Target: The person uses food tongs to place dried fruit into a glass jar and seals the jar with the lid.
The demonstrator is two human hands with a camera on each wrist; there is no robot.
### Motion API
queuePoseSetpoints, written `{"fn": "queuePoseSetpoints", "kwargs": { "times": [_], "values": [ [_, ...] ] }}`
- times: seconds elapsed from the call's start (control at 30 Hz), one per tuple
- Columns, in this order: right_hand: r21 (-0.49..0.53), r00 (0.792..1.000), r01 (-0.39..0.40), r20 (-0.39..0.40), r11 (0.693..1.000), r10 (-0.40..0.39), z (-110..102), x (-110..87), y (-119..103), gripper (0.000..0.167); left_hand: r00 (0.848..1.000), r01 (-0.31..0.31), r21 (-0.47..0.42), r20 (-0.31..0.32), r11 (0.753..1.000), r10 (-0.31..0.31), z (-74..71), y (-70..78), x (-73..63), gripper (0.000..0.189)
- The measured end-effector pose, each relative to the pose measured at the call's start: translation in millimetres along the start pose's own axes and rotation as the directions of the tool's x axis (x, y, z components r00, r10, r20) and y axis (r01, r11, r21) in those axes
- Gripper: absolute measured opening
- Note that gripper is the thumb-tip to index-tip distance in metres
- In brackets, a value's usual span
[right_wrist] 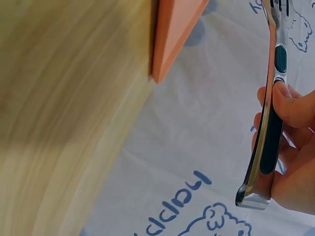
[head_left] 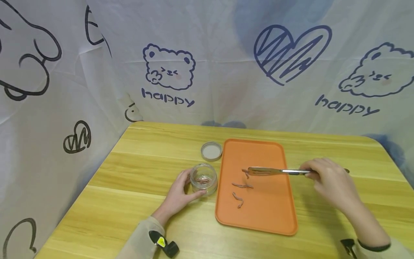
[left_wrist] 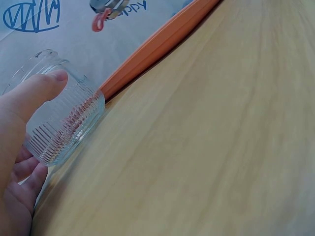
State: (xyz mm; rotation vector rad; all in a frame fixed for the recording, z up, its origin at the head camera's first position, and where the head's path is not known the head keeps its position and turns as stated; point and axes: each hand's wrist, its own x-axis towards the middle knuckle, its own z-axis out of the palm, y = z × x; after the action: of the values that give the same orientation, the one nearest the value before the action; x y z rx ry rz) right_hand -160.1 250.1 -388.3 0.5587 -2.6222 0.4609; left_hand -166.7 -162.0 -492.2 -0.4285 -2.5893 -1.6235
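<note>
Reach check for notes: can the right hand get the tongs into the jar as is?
Probably yes. The right hand holds the tongs out over the tray; nothing visible blocks the path to the jar. Its lid is off and the left hand holds its side, leaving the top open.

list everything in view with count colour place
Wood-grain table: 1, yellow, centre
Tray: 1, orange, on table
Glass jar: 1, clear, left of tray
Lid: 1, grey, beyond jar
Tongs: 1, silver/dark, over tray
Thin strips: 3 plus uncountable, reddish, on tray, at tongs' tips, in jar
Printed cloth: count unclear, whitish, behind table
Wrist cameras: 2, black, on wrists
Sleeves: 2, beige, forearms
Left hand: 1, bare, gripping jar
Right hand: 1, bare, holding tongs
</note>
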Motion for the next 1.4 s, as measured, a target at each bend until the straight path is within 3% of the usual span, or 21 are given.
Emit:
{"fn": "queuePoseSetpoints", "kwargs": {
  "times": [0.27,0.5,1.07,1.4],
  "values": [
    [0.018,0.999,-0.031,0.012,0.999,0.031,5,6.7,-8,0.021,1.0,0.001,0.0,-0.001,1.0,-0.001,0.2,1.0,0.4,0.079],
    [0.061,1.0,-0.022,-0.02,0.998,0.023,9,12.8,-15,0.02,1.0,0.008,-0.007,0.0,1.0,-0.008,0.0,0.4,0.3,0.079],
    [0.124,1.0,-0.009,-0.012,0.992,0.011,24,39.0,-44,0.015,1.0,-0.013,-0.012,0.005,1.0,0.013,-0.5,1.8,0.5,0.08],
    [0.149,0.993,0.104,-0.063,0.983,-0.095,39,55.2,-65,0.019,1.0,-0.018,0.0,0.003,1.0,0.018,-1.0,1.7,0.2,0.08]
  ]
}}
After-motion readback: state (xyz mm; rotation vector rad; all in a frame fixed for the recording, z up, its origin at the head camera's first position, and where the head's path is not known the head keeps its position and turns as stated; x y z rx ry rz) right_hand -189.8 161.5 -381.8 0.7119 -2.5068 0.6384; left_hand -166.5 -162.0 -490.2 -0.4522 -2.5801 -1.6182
